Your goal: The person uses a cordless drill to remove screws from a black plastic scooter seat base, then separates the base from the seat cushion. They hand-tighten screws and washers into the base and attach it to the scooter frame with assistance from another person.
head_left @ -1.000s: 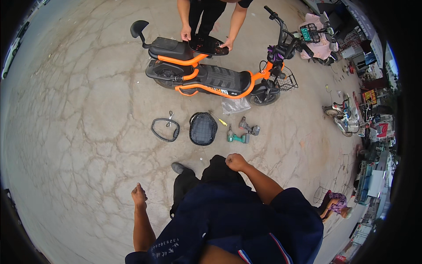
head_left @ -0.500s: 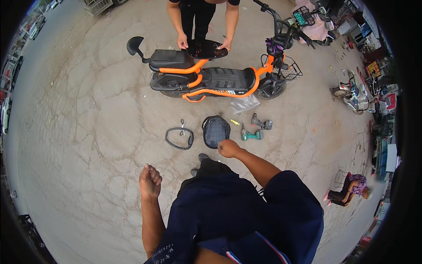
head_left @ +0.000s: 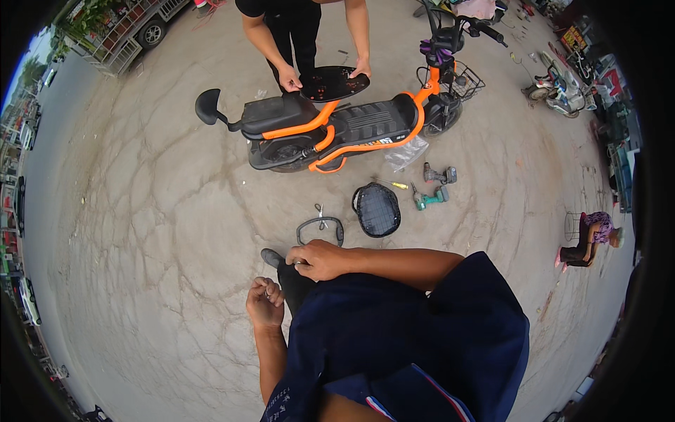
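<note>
My left hand [head_left: 266,301] is raised in front of me, its fingers curled to the thumb; whatever may be pinched there is too small to name. Close by, my right hand [head_left: 320,260] is bent across my body with curled fingers, a small shiny bit showing at them that I cannot make out. Just beyond it on the ground lie a black padded loop [head_left: 340,231] and scissors [head_left: 321,215]. Right of these sits a black shallow tray-like shell [head_left: 377,209]. A yellow-handled screwdriver [head_left: 399,186], a green power drill [head_left: 430,197] and a grey power drill [head_left: 440,173] lie near it.
An orange and black electric scooter [head_left: 373,119] stands across the way ahead. Behind it another person holds a black oval board [head_left: 335,84] over its frame. A clear plastic bag [head_left: 406,154] lies beside the scooter. Someone sits at the right [head_left: 595,235]; a cart [head_left: 119,35] is at the far left.
My right hand has swung left and nearer to my left hand, away from the tray-like shell. My view has shifted, so the things on the ground appear farther right.
</note>
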`<state>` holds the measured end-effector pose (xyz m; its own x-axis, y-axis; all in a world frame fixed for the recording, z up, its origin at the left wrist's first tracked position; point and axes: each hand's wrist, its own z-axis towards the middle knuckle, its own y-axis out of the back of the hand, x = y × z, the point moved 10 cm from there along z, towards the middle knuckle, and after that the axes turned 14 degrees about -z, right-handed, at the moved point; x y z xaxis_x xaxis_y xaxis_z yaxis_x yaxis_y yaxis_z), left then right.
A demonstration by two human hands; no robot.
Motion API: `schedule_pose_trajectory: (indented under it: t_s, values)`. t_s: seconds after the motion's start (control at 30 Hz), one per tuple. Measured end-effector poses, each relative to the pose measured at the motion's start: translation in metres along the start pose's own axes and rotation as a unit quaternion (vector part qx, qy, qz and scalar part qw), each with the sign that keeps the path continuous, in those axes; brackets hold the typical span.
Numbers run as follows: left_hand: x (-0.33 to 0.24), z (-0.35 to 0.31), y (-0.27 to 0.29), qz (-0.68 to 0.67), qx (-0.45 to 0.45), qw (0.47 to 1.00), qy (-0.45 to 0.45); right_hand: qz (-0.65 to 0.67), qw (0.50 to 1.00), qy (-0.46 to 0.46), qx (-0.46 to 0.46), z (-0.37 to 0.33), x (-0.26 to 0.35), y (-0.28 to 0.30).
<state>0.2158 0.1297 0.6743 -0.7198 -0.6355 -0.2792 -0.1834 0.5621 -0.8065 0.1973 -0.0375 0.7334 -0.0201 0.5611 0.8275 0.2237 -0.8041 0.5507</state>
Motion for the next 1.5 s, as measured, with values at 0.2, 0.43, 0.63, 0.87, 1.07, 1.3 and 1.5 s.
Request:
schedule_pose_trajectory:
  t_s: [0.2,0.43,0.63,0.87,1.07,1.3,1.5]
  values:
    - [-0.111,0.047,0.024,0.11,-0.032,0.992,0.044,0.02,0.999,-0.004,-0.038,0.122,0.063,-0.039]
    - [-0.241,0.088,-0.016,0.448,0.041,0.893,-0.01,-0.008,0.991,-0.048,-0.123,0.228,0.094,-0.031]
    - [-0.262,0.133,-0.1,0.604,0.141,0.779,-0.098,0.178,0.939,-0.182,-0.232,0.252,0.069,-0.007]
    - [-0.253,0.198,-0.149,0.67,0.237,0.689,-0.142,0.337,0.846,-0.211,-0.354,0.275,0.013,0.012]
    - [-0.231,0.264,-0.202,0.73,0.306,0.568,-0.226,0.477,0.749,-0.216,-0.406,0.305,-0.042,0.047]
    - [-0.196,0.346,-0.264,0.757,0.364,0.46,-0.288,0.534,0.707,-0.228,-0.403,0.342,-0.119,0.106]
    - [-0.184,0.458,-0.252,0.605,0.232,0.761,-0.043,0.512,0.714,-0.258,-0.402,0.312,-0.203,0.172]
